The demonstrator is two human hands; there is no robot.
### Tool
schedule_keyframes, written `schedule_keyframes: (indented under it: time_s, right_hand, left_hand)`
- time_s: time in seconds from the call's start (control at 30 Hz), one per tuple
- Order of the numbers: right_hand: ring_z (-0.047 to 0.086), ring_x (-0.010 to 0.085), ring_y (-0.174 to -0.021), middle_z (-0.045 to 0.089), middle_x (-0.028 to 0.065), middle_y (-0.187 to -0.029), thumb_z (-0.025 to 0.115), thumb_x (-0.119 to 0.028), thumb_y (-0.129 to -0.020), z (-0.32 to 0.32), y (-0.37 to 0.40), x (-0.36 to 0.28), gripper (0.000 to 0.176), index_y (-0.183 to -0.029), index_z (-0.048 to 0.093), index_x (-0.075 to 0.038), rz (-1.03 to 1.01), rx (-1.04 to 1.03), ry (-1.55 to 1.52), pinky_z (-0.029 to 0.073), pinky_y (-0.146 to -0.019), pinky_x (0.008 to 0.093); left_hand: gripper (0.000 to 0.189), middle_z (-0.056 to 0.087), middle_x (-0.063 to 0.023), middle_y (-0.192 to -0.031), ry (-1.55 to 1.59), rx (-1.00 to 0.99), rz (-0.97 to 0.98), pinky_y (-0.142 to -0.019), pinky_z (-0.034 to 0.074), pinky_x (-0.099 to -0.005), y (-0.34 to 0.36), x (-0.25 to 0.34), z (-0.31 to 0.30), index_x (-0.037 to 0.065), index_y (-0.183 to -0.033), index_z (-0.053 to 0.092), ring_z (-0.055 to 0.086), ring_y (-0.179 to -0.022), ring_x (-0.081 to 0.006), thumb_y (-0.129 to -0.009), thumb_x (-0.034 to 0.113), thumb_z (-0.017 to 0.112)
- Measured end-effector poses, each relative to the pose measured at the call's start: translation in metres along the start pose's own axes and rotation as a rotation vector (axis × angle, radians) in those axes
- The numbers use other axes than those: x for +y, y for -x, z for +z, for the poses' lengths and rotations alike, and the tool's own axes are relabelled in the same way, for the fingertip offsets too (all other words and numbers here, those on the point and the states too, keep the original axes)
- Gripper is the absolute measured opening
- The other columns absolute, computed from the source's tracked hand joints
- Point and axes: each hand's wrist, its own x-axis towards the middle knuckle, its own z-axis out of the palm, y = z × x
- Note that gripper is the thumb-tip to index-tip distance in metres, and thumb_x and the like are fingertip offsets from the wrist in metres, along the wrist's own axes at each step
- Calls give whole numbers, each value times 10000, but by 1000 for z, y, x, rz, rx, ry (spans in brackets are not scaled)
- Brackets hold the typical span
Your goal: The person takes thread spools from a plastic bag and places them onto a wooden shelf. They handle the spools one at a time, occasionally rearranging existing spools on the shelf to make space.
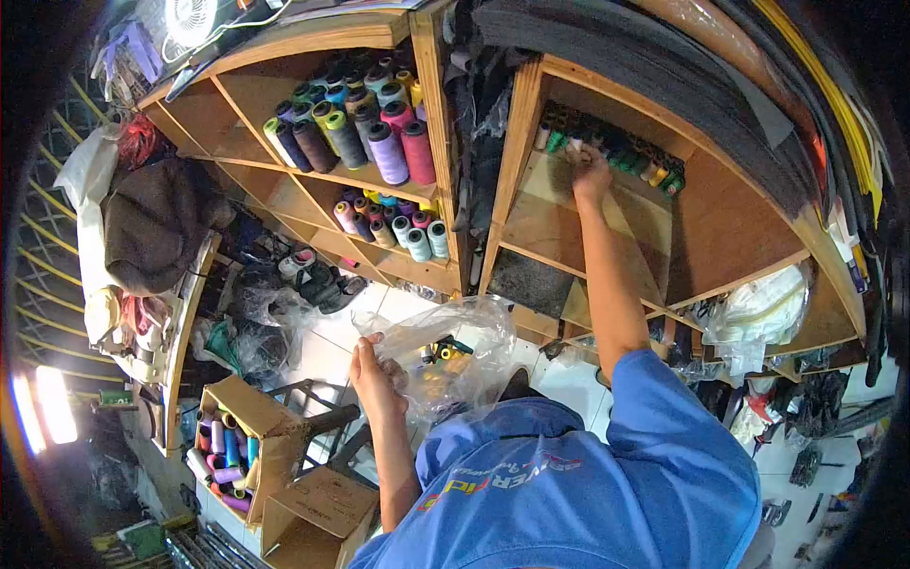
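My left hand (377, 377) grips the edge of a clear plastic bag (488, 327), which hangs open in front of my body. Inside the bag lie several yellow and dark green thread spools (445, 353), partly blurred by the plastic. My right arm stretches up into the right-hand shelf compartment. There my right hand (591, 175) has its fingers closed at a small white thread spool (575, 145) at the front of a row. More small spools (630, 163), mostly green and dark, stand along the back of that compartment.
Large thread cones (387, 152) fill the left shelf, with smaller cones (417, 245) below. A cardboard box (275, 431) of cones and another box (322, 507) stand at lower left. Dark fabric (156, 228) hangs left; a plastic bundle (763, 308) sits in the lower right shelf.
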Motion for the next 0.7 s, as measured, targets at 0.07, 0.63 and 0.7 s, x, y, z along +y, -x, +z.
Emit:
schedule_keyframes:
  time_s: [0.07,0.63,0.7]
  right_hand:
    - [595,214,-792,644,109,-819,631,-205,-843,3,-3,2,209,-901,663,-7,31,-25,66,471,-740,343]
    - [625,342,-833,661,162,-861,648,-209,-762,20,30,-88,241,-912,644,-21,-112,64,553,480,-722,380]
    - [625,343,-841,662,157,-870,629,-209,-769,18,28,-89,229,-906,638,-26,-64,47,606,482,-727,373]
  left_hand:
    - [312,365,35,-527,15,-14,-15,-380,258,-219,1,1,-1,80,-930,560,334,-408,-64,-953,369,444]
    - [306,474,-8,-698,-1,53,-11,-367,237,-204,-3,6,-4,90,-932,535,371,-465,-62,-953,380,439]
    - [305,479,-10,-696,18,49,-4,-368,246,-202,-4,6,-3,89,-935,536,373,-463,-64,-953,378,438]
